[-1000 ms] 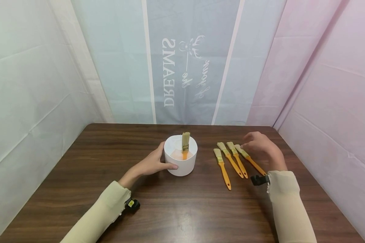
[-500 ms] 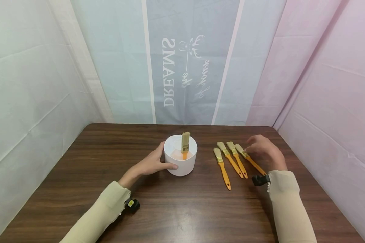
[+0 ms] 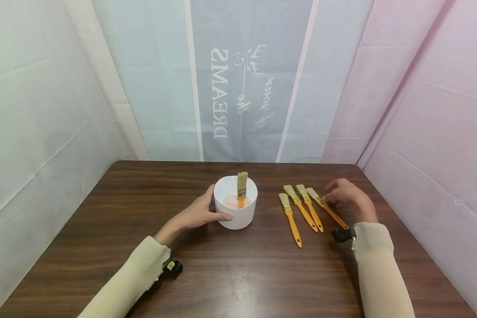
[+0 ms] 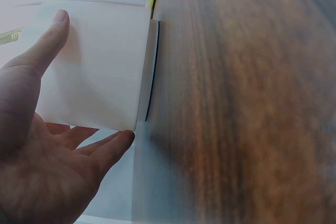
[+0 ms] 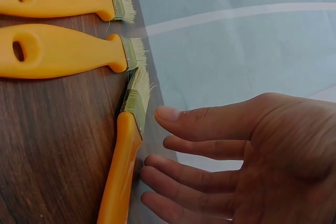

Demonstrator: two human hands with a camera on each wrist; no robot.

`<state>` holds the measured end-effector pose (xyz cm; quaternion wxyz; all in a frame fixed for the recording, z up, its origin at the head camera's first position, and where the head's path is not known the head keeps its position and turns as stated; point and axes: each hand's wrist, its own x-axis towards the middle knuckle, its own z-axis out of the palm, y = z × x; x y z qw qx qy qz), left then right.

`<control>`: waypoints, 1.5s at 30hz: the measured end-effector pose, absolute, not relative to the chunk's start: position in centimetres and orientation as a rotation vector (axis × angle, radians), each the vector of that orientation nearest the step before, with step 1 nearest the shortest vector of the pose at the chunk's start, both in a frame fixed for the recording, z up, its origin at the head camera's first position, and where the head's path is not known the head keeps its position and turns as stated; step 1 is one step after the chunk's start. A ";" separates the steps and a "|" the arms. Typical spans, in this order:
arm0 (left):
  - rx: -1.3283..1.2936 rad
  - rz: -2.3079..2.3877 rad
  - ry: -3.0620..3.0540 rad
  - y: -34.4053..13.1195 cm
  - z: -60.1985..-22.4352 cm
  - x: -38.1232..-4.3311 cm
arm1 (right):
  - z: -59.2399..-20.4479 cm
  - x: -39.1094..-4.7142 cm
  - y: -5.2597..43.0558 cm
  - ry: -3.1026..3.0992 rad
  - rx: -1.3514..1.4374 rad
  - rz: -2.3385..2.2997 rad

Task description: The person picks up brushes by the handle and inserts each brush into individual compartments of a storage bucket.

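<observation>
My left hand (image 3: 198, 214) grips a round white container (image 3: 238, 218) from its left side, the thumb across the front and the other fingers behind. In the left wrist view the thumb lies along the container's wall (image 4: 105, 61). One paintbrush (image 3: 242, 185) stands in the container, bristles up. To the right, several paintbrushes with orange handles (image 3: 293, 229) lie with their bristles away from me. My right hand (image 3: 347, 196) is beside the rightmost paintbrush (image 3: 334, 216), near its bristle end. In the right wrist view its fingers (image 5: 194, 174) are nearly straight, with a small gap to that paintbrush.
All of this is on a dark wood-grain table (image 3: 230, 274). A blue-grey printed cloth (image 3: 242, 88) hangs behind the back edge, and pale cloths hang on the left and right. Black wrist cameras (image 3: 343, 235) sit at the sleeves.
My right hand has shifted a little to the right and towards me, along the rightmost paintbrush. My left hand and the container have stayed in place.
</observation>
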<state>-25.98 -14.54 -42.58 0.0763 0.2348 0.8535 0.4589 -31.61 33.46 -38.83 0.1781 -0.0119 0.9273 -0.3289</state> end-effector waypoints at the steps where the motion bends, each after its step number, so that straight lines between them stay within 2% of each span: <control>1: 0.702 1.373 2.561 -14.5 -42.6 -26.0 | -38.9 -31.6 33.5 2.615 -0.029 -0.943; 16: 0.697 1.362 2.567 -14.6 -42.7 -26.1 | -40.5 -32.1 34.0 2.558 -0.067 -1.014; 37: 0.694 1.371 2.556 -14.6 -42.8 -26.2 | -40.6 -32.5 33.3 2.540 -0.220 -0.960; 45: 0.698 1.379 2.552 -14.6 -42.8 -26.1 | -40.6 -32.5 33.4 2.535 -0.187 -0.971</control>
